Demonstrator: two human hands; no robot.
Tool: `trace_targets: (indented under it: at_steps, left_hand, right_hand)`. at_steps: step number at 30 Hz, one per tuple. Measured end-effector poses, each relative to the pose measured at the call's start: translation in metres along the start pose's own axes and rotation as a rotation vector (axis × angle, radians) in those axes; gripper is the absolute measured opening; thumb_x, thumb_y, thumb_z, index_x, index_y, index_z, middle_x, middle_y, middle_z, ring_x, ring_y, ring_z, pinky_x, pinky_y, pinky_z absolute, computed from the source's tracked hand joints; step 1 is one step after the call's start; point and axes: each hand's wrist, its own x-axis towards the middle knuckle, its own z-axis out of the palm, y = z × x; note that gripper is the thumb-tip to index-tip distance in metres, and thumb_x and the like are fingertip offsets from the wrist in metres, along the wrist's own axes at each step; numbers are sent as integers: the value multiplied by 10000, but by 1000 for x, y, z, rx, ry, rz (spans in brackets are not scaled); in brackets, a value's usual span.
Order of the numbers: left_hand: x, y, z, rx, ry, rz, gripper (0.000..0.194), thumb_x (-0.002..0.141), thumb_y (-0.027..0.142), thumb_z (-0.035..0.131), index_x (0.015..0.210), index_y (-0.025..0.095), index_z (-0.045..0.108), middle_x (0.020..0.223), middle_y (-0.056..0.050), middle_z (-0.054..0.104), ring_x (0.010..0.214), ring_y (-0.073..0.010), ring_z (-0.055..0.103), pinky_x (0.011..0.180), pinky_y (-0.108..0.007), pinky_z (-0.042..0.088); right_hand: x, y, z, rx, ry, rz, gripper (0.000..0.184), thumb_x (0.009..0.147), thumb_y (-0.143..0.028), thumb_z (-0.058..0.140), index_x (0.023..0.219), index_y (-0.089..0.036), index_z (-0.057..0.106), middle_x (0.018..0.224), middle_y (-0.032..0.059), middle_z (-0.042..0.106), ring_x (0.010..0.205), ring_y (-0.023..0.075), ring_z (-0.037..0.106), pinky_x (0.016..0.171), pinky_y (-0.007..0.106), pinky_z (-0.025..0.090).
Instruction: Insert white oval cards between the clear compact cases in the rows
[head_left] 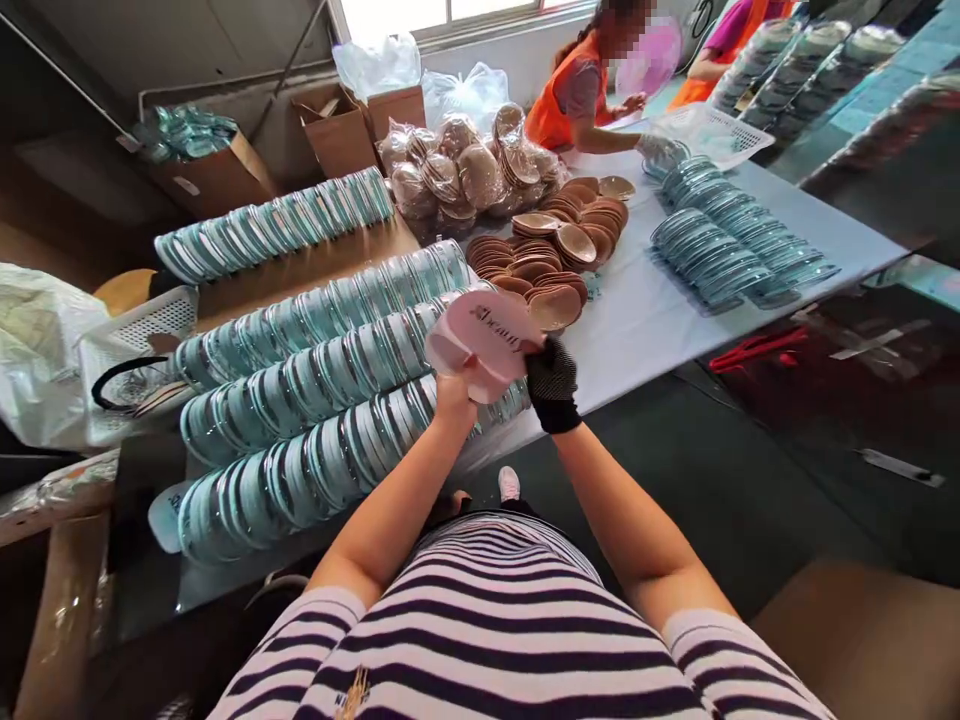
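Observation:
A pink rounded plate (501,345) with dark lettering is held up before me, over the front edge of the table. My bare left hand (457,398) grips its lower left side, the thumb lying across its face. My right hand (553,382), in a black glove that leaves part of the fingers bare, pinches its right edge. Motion smears the plate a little, and I cannot make out whether it is one piece or two. Just beyond it lie piles of brown oval pieces (555,308). Left of my hands run long rows of teal-edged rounded pieces (300,390) standing on edge.
More teal pieces (709,255) stand in rows on the white table (622,340). Bagged brown ovals (457,170) sit at the back. A person in an orange vest (551,105) reaches toward a white basket (712,135). Cartons (337,130) stand by the wall.

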Motion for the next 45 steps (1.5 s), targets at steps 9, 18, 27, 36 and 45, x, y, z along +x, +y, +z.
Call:
trace_targets:
  at_steps: [9,18,27,36,45]
  left_hand:
    - [26,21,-4,-94,170,-123,371,875,119,642,1235,208,636,1234,-81,710,1172,-229,654,1018,-415,530]
    - [29,16,-3,-117,159,-130,358,859,99,652,1202,200,649,1293,-81,682,1211,-230,633,1024,-404,529]
    - [27,13,-5,-123,136,-113,318,845,83,651,1143,191,687,1226,-77,716,1185,-232,650,1054,-428,507]
    - [27,12,-6,-133,132,-103,359,852,81,649,1188,206,669,1172,-63,738,1134,-211,673,1030,-388,520]
    - [23,15,-6,-89,106,-105,419,878,101,640,1275,232,630,1220,-69,718,1170,-238,651,1055,-434,503]
  right_hand:
    - [-115,54,-65,-386,-183,-235,482,990,-408,336,1121,-170,734,897,111,751,788,206,689,722,276,499]
    - [-109,34,-67,-376,-246,-294,428,1004,-356,354,1111,-210,742,926,53,769,798,166,704,710,234,474]
    - [-87,33,-40,-622,-438,-211,442,1019,-377,321,1177,-187,688,921,98,755,805,200,703,649,270,403]
    - [-53,22,-19,-700,-641,-57,415,1049,-371,248,1244,-172,555,969,103,727,832,203,706,617,268,353]
    - [-52,35,19,-520,-645,-43,353,1020,-245,327,1151,-157,643,975,170,708,851,201,677,709,284,419]
